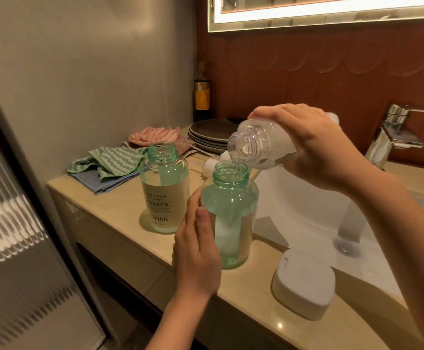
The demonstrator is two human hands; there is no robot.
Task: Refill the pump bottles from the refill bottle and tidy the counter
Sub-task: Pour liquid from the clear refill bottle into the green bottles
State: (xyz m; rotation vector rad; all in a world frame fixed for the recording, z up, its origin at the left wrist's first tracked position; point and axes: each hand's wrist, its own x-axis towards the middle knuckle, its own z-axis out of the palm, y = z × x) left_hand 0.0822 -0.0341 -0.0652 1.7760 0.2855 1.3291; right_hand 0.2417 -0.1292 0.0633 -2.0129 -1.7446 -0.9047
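Two green-tinted pump bottles stand uncapped on the beige counter (pixel 120 213). My left hand (pixel 197 251) grips the nearer bottle (pixel 231 213) by its left side, near the sink edge. My right hand (pixel 309 145) holds a clear refill bottle (pixel 256 145) tilted mouth-down over that bottle's neck, and clear liquid runs into it. The second pump bottle (pixel 164 190), labelled with a cream sticker, stands free behind and to the left, partly filled. White pump heads (pixel 214 164) lie on the counter behind the two bottles, partly hidden.
A white soap box (pixel 304 284) sits at the counter's front right by the white sink basin (pixel 306 210). A chrome tap (pixel 392 137) stands at the right. Stacked grey plates (pixel 210 135), folded cloths (pixel 110 165) and a dark bottle (pixel 202 94) fill the back corner.
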